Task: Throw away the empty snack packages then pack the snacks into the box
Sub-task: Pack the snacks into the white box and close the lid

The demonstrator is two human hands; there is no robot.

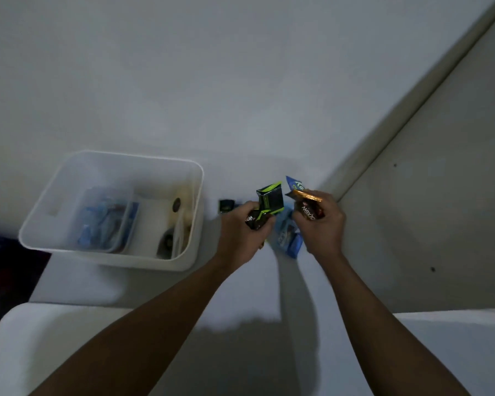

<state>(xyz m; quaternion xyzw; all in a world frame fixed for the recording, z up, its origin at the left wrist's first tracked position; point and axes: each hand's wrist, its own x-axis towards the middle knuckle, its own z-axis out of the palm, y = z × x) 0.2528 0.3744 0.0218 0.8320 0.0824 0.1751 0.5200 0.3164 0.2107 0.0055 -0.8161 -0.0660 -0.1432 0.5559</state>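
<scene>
My left hand [242, 235] is closed around black and green snack packs [270, 202], their tops sticking up above my fingers. My right hand [322, 224] grips a brown and orange snack pack [307, 207], and a blue wrapper [295, 184] pokes up behind it. Blue snack packs [289, 242] lie on the white table between and below my two hands. One small dark pack [226, 206] rests on the table just left of my left hand. The white plastic box [112, 261] stands at the left and holds blue packs [106, 224] inside.
A white surface [49, 347] fills the lower left corner, below the box. The wall meets a beige panel [429, 201] on the right. Dark objects [0, 252] lie at the far left edge. The image is blurred by motion.
</scene>
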